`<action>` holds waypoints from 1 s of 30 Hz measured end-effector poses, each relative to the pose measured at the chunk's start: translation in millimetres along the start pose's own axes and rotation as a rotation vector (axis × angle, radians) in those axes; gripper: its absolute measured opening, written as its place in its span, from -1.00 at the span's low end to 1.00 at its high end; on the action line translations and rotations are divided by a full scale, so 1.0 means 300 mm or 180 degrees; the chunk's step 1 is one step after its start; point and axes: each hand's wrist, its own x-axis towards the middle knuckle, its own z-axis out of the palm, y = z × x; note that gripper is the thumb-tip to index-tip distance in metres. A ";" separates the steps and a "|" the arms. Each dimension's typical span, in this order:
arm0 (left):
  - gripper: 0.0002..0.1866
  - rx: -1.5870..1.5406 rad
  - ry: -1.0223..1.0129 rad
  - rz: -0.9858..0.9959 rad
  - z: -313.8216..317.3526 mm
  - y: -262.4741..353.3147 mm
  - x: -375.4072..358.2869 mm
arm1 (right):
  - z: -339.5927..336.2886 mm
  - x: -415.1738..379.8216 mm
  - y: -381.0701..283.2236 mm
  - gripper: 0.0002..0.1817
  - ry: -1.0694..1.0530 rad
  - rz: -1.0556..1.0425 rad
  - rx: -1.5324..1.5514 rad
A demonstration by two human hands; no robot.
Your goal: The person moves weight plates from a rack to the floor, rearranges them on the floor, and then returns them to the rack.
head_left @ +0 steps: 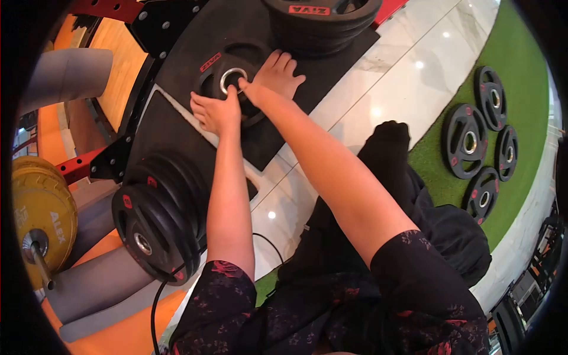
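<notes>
A black weight plate [220, 66] with a red label and a steel centre ring lies flat on a black rubber mat [177, 127]. My left hand [216, 112] curls over the plate's near edge. My right hand [279, 74] lies across its right side, fingers spread over the rim and thumb reaching toward the centre ring. Both arms stretch forward from dark patterned sleeves.
A stack of black plates [322, 21] lies just beyond the plate. Upright black plates [160, 219] stand at the left, with yellow plates [41, 210] on a bar further left. Several small plates [478, 142] lie on green turf [520, 77] at the right. White floor tiles [408, 71] lie between.
</notes>
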 end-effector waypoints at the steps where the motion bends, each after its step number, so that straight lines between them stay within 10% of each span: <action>1: 0.17 0.0000 -0.0039 -0.0124 0.001 0.001 0.002 | 0.000 0.003 -0.005 0.31 -0.0054 -0.0009 0.0053; 30: 0.21 -0.0029 -0.1151 -0.0105 -0.186 -0.222 -0.210 | -0.020 -0.273 0.320 0.27 -0.0217 0.0061 0.1172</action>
